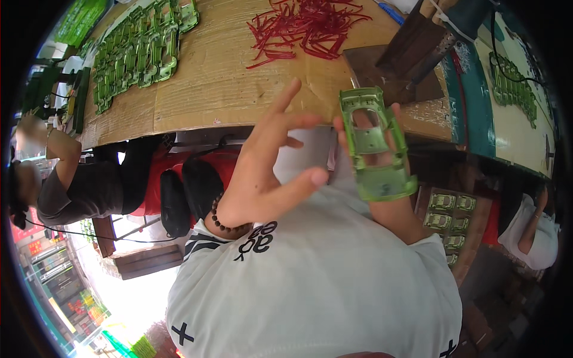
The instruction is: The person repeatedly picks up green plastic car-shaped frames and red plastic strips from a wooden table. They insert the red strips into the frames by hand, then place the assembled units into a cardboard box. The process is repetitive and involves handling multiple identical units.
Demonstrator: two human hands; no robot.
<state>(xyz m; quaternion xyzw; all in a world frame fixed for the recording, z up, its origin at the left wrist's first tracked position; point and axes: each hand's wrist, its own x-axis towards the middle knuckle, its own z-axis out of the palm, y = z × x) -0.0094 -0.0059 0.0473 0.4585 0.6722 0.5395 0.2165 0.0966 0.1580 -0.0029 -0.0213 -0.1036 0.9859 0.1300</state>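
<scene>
Over the near edge of the cardboard-covered workbench [239,89], the person's right hand [382,140] grips a translucent green toy car body [375,143], its fingers closed behind and around the shell so that only fingertips show at its sides and through its window openings. The shell stands lengthwise, its wider closed end toward the person's white T-shirt [322,280] and its open-framed end toward the bench. The left hand [268,161] is just beside it and holds nothing: the fingers are spread loose, the forefinger stretched toward the bench and the thumb reaching toward the car body without touching it. A string of dark wooden beads [224,224] circles the left wrist.

On the bench, well apart from the hands, lies a loose heap of red plastic strips [304,27], and farther to the left a spread of more green car bodies [140,51] laid side by side. At the right, below the bench, a tray of pale green toy cars [450,218] sits near the person's right forearm. Another person in a dark grey top [83,188] is seated at the left, and a third person in white [537,230] at the right edge.
</scene>
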